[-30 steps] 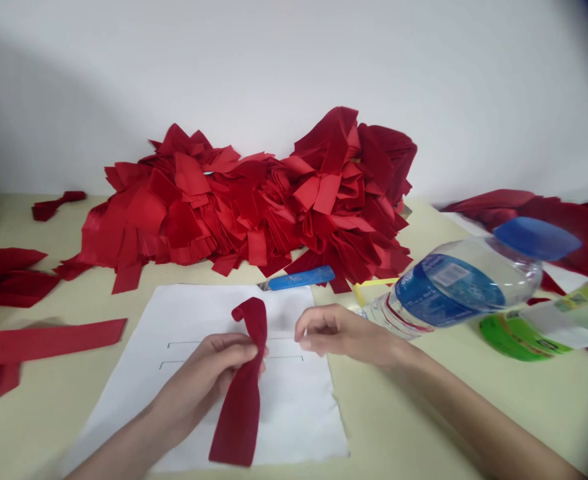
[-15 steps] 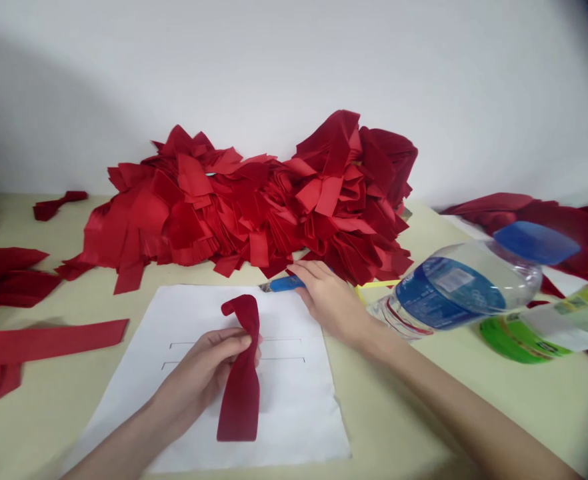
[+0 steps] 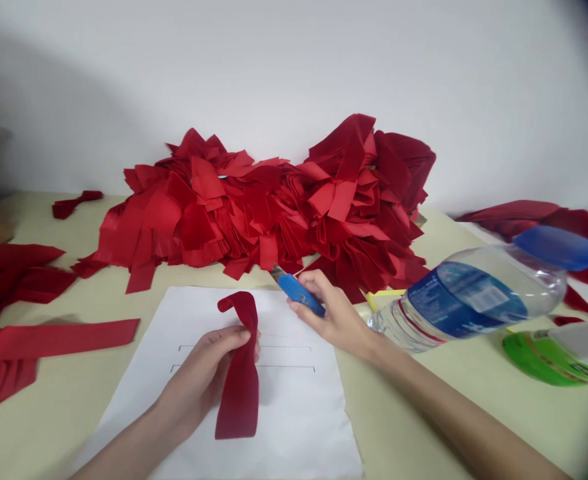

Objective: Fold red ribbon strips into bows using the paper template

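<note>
My left hand [image 3: 219,357] pinches a dark red velvet ribbon strip [image 3: 239,400] near its middle, above a white paper sheet [image 3: 304,427] with drawn bracket lines. The strip's upper end curls over to the left, and its lower end hangs flat toward me. In my right hand [image 3: 331,313] is a blue utility knife [image 3: 300,293], held between thumb and fingers over the sheet's far right corner. Its blade end points up and to the left, toward a large heap of red ribbon pieces [image 3: 259,213].
A clear bottle [image 3: 474,293] with a blue cap and label leans at the right, beside a green-labelled container [image 3: 549,360]. Red strips [image 3: 64,333] lie at the left. A twisted red piece [image 3: 77,203] rests near the wall, and more dark red fabric [image 3: 539,217] lies far right.
My right hand has picked up the utility knife from the table and drawn it slightly toward me, turning its tip upward. My left hand keeps the ribbon strip nearly still. The view has shifted slightly left.
</note>
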`<state>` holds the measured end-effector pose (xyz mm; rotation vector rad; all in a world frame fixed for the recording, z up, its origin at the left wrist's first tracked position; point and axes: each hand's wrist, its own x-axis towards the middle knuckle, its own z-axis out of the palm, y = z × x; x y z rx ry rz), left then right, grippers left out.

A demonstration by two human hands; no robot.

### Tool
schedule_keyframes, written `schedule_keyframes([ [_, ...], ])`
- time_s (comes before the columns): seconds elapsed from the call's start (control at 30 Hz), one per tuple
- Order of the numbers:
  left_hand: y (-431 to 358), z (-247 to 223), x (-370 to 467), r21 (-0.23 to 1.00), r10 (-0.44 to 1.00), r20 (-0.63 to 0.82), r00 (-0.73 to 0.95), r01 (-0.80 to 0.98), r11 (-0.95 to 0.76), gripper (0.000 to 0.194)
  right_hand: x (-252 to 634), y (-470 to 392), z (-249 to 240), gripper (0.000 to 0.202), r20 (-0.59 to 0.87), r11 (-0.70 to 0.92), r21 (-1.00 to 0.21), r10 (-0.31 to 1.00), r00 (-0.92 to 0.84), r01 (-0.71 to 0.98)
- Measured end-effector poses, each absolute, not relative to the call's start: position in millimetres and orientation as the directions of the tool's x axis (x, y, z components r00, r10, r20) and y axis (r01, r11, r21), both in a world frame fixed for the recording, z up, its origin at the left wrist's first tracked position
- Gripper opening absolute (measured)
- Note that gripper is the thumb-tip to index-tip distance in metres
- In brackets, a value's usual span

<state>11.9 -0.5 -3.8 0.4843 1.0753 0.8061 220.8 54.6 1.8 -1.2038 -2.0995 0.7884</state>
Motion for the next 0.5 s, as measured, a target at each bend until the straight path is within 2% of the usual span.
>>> schedule_keyframes([
  [0.1, -0.1, 0.6, 11.1, 0.674, 0.76, -0.605, 0.236, -0.357, 0.647, 0.013, 222.1, 53.9, -4.2, 0.022, 0.137, 0.301, -0.871, 0.908, -0.396, 0.389],
  [0.17, -0.2, 2.6, 9.8, 0.653, 0.747, -0.616, 0.251, -0.368, 0.662, 0.013, 223.3, 54.8, -6.5, 0.025, 0.132, 0.254, -0.92, 0.918, -0.375, 0.297],
  [0.33, 0.3, 1.1, 3.5, 0.634, 0.742, -0.598, 0.303, -0.387, 0.669, 0.014, 226.6, 57.9, -6.4, 0.03, 0.116, 0.203, -0.959, 0.918, -0.379, 0.199],
  [0.5, 3.7, 6.7, 2.1, 0.667, 0.773, -0.572, 0.273, -0.394, 0.632, 0.014, 228.2, 58.0, -7.2, 0.03, 0.152, 0.233, -0.959, 0.904, -0.4, 0.162],
])
